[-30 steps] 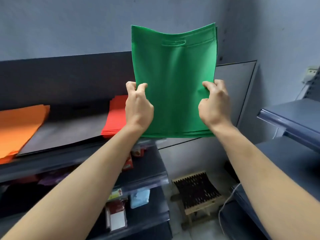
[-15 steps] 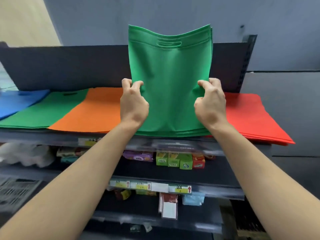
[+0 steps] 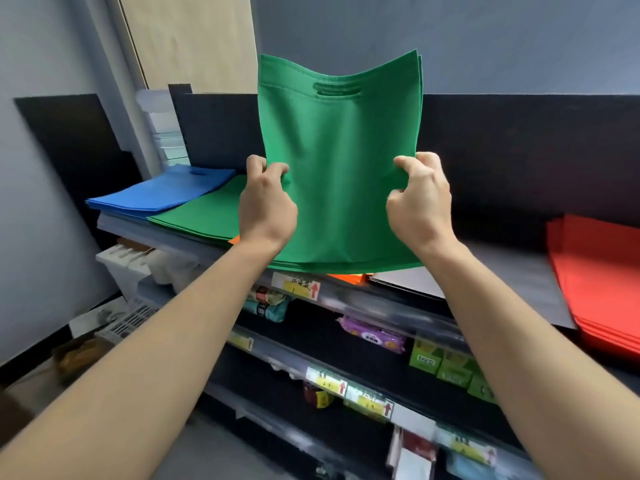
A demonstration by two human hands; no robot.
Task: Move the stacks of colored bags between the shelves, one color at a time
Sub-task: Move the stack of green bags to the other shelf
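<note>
We are holding up one stack of flat green non-woven fabric bags [image 3: 339, 174] in front of us. It is standing upright with the handle cut-out at the top, and its lower edge is hanging over the front of the dark grey top shelf [image 3: 512, 271]. We cannot tell whether it is touching the shelf. Both of our hands are gripping it: our left hand [image 3: 266, 206] is curling its fingers round the stack's left edge, and our right hand [image 3: 420, 206] is doing the same at the right edge. Layered edges are showing at the bottom and at the top right corner, so there are several bags, but we cannot count them.

Four more stacks are lying flat on that shelf:
- One blue stack [image 3: 162, 192] is sitting at the far left.
- One green stack [image 3: 201, 216] is lying right against the blue one.
- One orange stack [image 3: 349, 278] is showing only as slivers behind the held bags.
- One red stack [image 3: 602, 278] is lying at the far right, well apart from the others.

Below, two lower shelves are carrying packaged goods. Among them are one purple packet [image 3: 372, 336] and a row of light green boxes [image 3: 446, 363]. At least three yellow price labels [image 3: 299, 287] with red arrows are sitting on the shelf fronts.
</note>
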